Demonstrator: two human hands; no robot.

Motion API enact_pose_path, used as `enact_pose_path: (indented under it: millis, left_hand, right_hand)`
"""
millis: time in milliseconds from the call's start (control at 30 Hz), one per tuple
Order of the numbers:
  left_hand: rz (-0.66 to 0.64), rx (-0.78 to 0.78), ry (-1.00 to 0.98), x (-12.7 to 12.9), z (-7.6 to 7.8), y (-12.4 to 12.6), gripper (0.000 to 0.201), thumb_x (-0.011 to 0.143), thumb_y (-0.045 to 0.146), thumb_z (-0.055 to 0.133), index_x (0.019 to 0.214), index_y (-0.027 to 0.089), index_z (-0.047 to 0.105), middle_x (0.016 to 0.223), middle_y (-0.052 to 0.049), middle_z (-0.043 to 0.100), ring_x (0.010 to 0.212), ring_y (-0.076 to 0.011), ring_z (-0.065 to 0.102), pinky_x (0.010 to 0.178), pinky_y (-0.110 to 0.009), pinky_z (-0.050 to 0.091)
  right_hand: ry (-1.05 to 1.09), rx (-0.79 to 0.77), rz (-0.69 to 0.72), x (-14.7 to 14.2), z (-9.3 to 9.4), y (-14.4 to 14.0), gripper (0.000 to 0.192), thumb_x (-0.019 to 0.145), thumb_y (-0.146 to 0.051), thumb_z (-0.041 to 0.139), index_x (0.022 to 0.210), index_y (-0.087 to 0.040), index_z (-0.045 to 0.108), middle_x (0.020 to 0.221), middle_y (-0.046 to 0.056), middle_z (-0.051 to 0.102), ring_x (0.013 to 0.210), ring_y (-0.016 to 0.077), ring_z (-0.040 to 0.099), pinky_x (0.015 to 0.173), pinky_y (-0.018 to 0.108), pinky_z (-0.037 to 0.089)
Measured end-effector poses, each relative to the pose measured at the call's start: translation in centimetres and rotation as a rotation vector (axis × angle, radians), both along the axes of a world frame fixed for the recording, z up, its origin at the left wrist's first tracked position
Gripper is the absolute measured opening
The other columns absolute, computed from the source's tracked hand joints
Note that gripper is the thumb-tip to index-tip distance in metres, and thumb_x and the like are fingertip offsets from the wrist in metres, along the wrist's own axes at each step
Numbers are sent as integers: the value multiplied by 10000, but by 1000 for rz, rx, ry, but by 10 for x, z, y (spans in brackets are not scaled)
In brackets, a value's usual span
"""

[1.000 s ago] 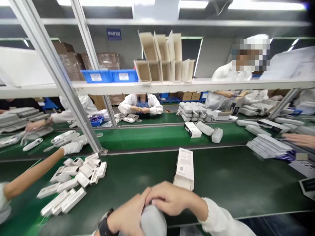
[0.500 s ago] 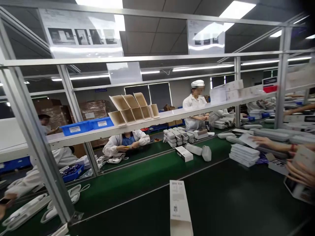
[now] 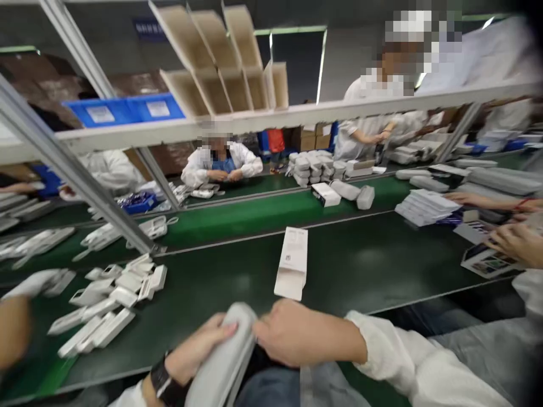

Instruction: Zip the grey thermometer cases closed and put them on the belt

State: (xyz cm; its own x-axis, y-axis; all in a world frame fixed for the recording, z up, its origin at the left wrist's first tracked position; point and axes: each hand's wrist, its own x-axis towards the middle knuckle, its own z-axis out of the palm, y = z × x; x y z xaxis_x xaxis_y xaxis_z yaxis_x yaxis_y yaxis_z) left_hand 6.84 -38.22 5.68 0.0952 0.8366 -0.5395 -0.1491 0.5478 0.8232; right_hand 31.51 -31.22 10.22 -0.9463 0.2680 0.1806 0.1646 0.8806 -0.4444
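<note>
Both my hands hold a long grey zip case at the near edge of the dark green bench. My left hand, with a black watch on its wrist, grips the case from the left side. My right hand presses against the case's upper right end. Just beyond my hands a white product box lies flat on the bench with its open end toward me.
A heap of white trays lies at the left, near a slanted metal post. A neighbour's gloved hand is at far left; another person's hands work over leaflets at right. Grey cases ride the green conveyor; seated workers face me.
The view rose to the shelf and ceiling half a second ago, then dropped back. My hands are in view again, and the grey case now lies tilted between them.
</note>
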Motion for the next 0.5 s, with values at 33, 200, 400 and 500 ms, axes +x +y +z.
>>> enact_pose_path:
  millis: [33,200,400,500]
  left_hand:
    - [121,-51,-1,2,6,6,359,743,426,812,965,166,703,902,-91,755,816,-263,717,737,-341,563]
    - [514,-76,-242,-6,20,65,418,816,529,712,947,135,661,702,-81,703,594,-235,687,590,-343,583]
    - [636,21,-278,-25,0,108,460,798,537,736,1017,141,651,720,-63,696,619,-219,686,614,-338,594]
    - [654,16,-269,-29,-10,120,459,804,550,725,1012,149,649,697,-46,682,601,-199,670,606,-319,584]
  right_hand:
    - [-28,119,9,-9,1,2,172,923,-148,414,920,-169,585,718,69,655,578,189,566,587,326,395]
    - [-80,472,-34,-54,-8,16,204,884,-42,375,859,-149,546,699,76,597,551,189,507,551,338,303]
    - [-169,506,-5,-69,-23,56,168,921,-64,400,892,-146,544,724,61,610,570,185,531,547,336,293]
    - [-233,485,-14,-68,-26,67,145,942,-96,413,910,-138,548,722,63,622,564,183,545,547,327,297]
